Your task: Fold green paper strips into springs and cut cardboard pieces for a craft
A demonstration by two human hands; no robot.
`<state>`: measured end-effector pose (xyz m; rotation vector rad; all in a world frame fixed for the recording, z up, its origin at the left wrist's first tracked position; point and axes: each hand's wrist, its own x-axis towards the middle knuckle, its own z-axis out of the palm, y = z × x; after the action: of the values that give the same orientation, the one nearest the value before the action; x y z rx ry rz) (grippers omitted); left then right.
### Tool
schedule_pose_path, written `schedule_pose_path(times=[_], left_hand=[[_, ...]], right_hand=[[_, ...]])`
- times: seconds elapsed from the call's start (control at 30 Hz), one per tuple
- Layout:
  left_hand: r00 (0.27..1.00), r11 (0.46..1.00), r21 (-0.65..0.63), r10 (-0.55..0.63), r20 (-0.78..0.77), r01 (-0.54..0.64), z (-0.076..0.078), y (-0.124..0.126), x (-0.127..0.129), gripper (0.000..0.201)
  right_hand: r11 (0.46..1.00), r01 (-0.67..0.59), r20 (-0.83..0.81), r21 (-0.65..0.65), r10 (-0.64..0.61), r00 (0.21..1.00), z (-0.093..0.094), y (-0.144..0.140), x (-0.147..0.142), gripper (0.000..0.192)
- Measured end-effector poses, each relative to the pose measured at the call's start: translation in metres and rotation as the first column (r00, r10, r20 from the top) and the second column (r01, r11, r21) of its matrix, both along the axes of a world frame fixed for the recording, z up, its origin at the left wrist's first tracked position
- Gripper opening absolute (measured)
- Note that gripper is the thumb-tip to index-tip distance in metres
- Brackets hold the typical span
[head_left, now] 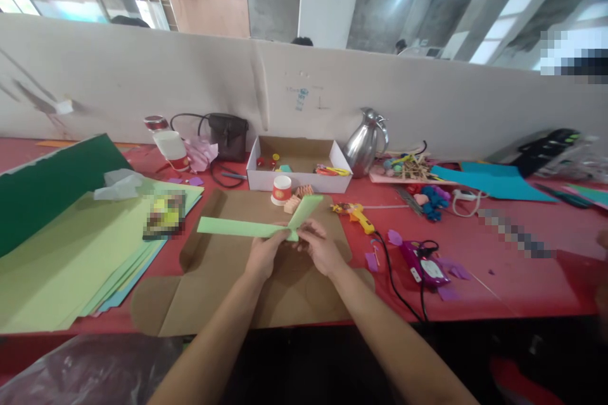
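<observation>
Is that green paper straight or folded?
Not straight: the green paper makes a corner at the left hand and right hand, one end pointing left, another up-right. Folded or joined there, I cannot tell.

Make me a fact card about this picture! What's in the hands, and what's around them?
Left hand: holding light green paper
Right hand: holding the same paper
Paper shape: two narrow arms; one strip or two, can't tell
Underneath: brown cardboard on a red tabletop
Farther back: white box, silver jug
Right of cardboard: yellow glue gun
</observation>
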<state>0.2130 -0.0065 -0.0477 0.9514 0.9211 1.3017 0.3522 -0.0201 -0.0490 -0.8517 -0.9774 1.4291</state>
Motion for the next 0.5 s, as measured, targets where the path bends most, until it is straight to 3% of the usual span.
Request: schedule_pose_path(times=[0.27,0.5], left_hand=[[0.999,0.999,-0.019,-0.04,0.032,0.04,0.011,-0.006,0.001,0.022],[0.994,0.994,-0.069,-0.081,0.072,0.086,0.011,-0.005,0.001,0.016]], right_hand=[[1.0,-0.009,-0.031,-0.029,0.008,0.999,0.002,-0.002,-0.001,0.02],[0.999,0.004,-0.025,-0.038,-0.005,1.0,0.001,-0.002,0.0,0.017]])
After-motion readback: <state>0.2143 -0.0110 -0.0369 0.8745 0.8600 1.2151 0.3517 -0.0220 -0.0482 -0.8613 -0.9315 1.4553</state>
